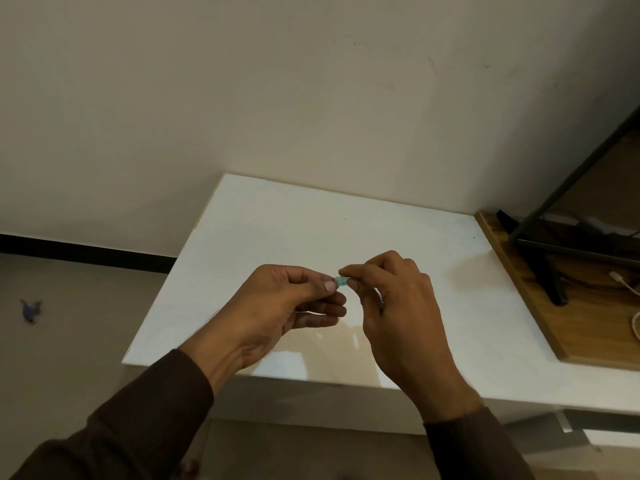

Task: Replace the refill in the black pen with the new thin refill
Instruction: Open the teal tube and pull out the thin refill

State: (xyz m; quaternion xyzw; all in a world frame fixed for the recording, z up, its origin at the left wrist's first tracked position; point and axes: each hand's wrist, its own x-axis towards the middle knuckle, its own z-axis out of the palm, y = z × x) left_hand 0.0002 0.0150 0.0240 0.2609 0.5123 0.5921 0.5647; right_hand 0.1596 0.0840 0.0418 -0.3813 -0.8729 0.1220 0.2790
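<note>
Both hands are raised above the white table (263, 230), pinching one small object between them. Only a short pale green translucent piece (341, 282) shows between the fingertips. It looks like part of a pen, but I cannot tell which part. My left hand (294, 303) pinches its left end with thumb and forefinger. My right hand (391, 299) pinches its right end, fingers curled. No black pen body and no thin refill is visible; anything else held is hidden inside the hands.
A wooden board (540, 317) lies against the table's right side, carrying a black stand (550, 271) and white cables (627, 285). A small purple scrap (30, 310) lies on the floor at left. The wall rises just behind the table.
</note>
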